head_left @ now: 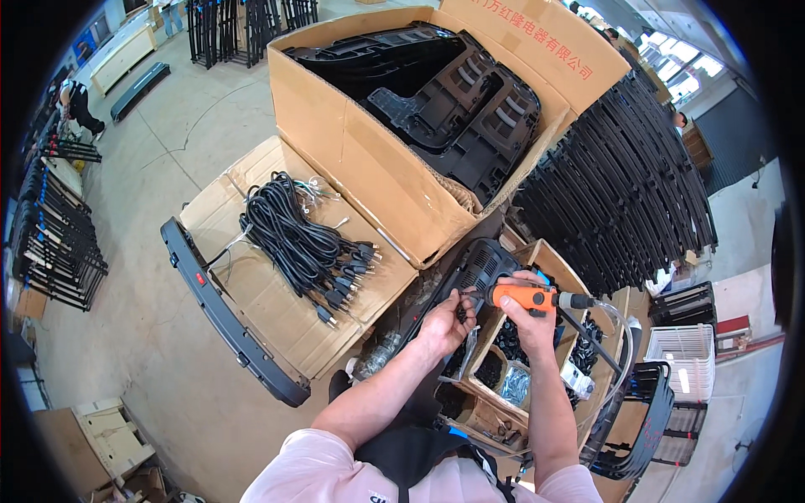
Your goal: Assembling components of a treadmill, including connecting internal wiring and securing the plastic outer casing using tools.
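My right hand (537, 329) is wrapped around an orange air screwdriver (521, 296), which lies nearly level with its tip pointing left. A clear hose (621, 323) runs from its rear end. Close to the tip, my left hand (443, 327) is closed, thumb and fingers pinched together, with small dark pieces (461, 313) like screws showing in it. Exactly what the fingertips grip is too small to tell. Just beyond both hands is a black plastic housing (481, 263) with a slotted vent. Below the driver stands a wooden parts box (484, 391) with small black parts and a bag of silvery pieces.
Left of the hands, a bundle of black power cords (289, 228) lies on cardboard (243, 299), beside a long curved black part (220, 314). An open carton (352, 159) of black plastic shells stands ahead. Black frames (625, 184) are stacked at right.
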The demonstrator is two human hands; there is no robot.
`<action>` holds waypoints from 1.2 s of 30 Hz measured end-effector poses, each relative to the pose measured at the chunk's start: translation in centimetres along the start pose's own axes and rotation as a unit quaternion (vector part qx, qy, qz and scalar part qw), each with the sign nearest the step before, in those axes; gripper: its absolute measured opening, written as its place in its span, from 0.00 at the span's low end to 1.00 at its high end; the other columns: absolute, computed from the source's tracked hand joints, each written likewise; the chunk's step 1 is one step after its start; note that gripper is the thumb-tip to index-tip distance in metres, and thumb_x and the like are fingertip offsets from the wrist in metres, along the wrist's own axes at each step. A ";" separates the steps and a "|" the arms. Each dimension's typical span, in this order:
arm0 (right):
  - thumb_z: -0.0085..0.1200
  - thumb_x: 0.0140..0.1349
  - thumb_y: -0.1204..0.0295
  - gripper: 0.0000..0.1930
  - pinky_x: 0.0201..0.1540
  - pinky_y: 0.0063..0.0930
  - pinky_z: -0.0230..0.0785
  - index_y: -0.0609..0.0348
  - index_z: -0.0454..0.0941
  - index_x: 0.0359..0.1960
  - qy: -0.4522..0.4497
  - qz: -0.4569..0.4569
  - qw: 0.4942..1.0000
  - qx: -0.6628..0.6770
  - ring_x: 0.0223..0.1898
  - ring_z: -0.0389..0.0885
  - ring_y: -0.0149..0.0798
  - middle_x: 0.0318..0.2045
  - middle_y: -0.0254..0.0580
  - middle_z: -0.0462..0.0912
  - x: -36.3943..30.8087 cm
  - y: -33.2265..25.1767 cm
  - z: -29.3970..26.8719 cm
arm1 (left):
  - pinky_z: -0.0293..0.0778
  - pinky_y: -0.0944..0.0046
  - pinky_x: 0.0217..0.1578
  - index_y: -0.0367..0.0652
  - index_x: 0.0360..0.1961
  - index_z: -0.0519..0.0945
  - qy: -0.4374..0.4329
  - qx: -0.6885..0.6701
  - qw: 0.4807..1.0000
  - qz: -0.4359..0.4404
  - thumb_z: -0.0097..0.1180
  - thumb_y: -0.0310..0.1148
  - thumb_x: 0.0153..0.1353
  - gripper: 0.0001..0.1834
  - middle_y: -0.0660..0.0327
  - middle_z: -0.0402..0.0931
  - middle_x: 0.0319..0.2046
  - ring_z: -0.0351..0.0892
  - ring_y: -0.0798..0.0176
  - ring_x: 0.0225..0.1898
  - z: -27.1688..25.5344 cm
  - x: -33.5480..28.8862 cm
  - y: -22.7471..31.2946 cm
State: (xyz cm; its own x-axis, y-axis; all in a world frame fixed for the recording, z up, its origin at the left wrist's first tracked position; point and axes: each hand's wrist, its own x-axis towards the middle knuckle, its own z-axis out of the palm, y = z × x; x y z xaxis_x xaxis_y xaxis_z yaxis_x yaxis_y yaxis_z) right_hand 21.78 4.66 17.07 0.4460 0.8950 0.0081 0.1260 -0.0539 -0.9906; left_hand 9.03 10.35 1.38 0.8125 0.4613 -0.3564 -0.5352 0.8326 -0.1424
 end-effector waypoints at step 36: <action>0.70 0.59 0.81 0.24 0.55 0.32 0.80 0.63 0.77 0.57 0.001 -0.067 0.998 -0.018 0.50 0.85 0.35 0.50 0.46 0.86 3.2 2.1 2.8 | 0.78 0.71 0.37 0.44 0.56 0.83 0.119 0.177 0.977 -0.017 0.54 0.41 0.79 0.15 0.66 0.86 0.42 0.81 0.72 0.35 -3.6 -12.1 -2.7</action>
State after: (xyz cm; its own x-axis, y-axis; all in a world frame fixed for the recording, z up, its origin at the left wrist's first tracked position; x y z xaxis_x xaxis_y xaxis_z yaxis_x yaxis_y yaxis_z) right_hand 21.03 8.61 14.62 0.4255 0.8941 0.1397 0.2162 0.0495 -0.9751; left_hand -0.21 1.44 2.74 0.7293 0.3828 -0.5671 -0.3614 0.9193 0.1557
